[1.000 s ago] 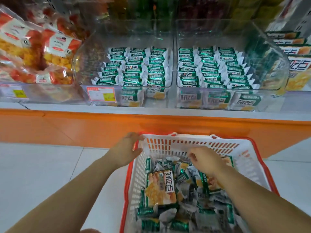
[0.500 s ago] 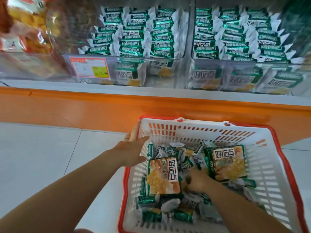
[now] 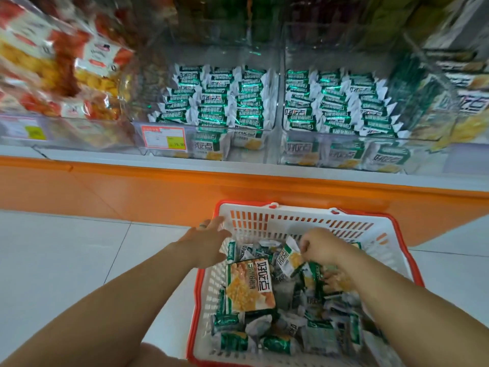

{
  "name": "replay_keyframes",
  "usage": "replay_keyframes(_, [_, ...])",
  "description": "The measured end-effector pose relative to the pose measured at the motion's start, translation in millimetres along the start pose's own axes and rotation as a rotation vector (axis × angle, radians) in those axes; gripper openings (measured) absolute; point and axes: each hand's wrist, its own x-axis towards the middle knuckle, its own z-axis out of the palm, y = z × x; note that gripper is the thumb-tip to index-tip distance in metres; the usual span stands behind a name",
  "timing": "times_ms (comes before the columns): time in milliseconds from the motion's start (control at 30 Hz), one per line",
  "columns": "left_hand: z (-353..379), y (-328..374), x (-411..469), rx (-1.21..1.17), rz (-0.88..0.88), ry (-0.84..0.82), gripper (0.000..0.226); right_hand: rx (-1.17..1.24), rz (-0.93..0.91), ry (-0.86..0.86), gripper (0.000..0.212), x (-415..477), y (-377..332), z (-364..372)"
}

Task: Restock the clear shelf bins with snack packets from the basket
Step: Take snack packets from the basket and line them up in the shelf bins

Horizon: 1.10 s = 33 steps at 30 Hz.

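A small snack packet [image 3: 287, 260] is pinched at its top edge between the fingertips of the right hand [image 3: 321, 246], lifted just above the heap of packets that fills the white basket [image 3: 296, 221] with its orange rim. The left hand [image 3: 205, 243] rests flat with fingers spread, touching the basket's near-left corner and gripping nothing. Beyond the basket, above an orange shelf base [image 3: 158, 192], two clear bins [image 3: 277, 144] stand side by side, filled with rows of green-and-white packets.

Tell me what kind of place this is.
Most likely a shop's snack aisle: clear shelf bins packed with rows of green snack packets, a price label on one bin, and a shopping basket on the floor.
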Motion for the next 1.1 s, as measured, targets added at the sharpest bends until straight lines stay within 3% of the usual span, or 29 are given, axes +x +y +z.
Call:
replay_keyframes(133, [-37,24,-20,-0.400,0.119,0.209,0.052,-0.043,-0.215,0.116,0.009,-45,-33,-55])
replay_keyframes(200, [-53,38,-34,-0.589,0.223,0.250,0.051,-0.029,-0.304,0.194,0.011,-68,-45,-78])
replay_keyframes(333, [-84,46,-60,-0.687,0.240,0.499,0.040,0.120,-0.416,0.326,0.013,-104,-61,-105])
replay_keyframes(500, [-117,32,-82,-0.717,0.204,0.774,0.030,0.438,-0.440,0.699,0.012,-104,-71,-103])
replay_keyframes(600, [-144,17,-84,-0.705,0.101,0.964,0.035,0.266,-0.389,1.017,0.032,-94,-69,-110])
replay_keyframes(700, [-175,6,-72,-0.685,0.029,1.074,0.038,0.013,-0.250,0.947,0.053,-83,-60,-109])
replay_keyframes(833, [-204,3,-40,-0.659,-0.045,0.987,0.039,-0.108,-0.220,0.881,0.058,-75,-53,-104])
replay_keyframes(1000, [-220,1,-12,-0.454,-0.034,0.566,0.044,-0.112,-0.287,0.906,0.054,-73,-47,-105])
replay_keyframes(1100, [-224,0,-3,-0.378,-0.031,0.496,0.041,-0.100,-0.321,0.935,0.053,-71,-45,-103])
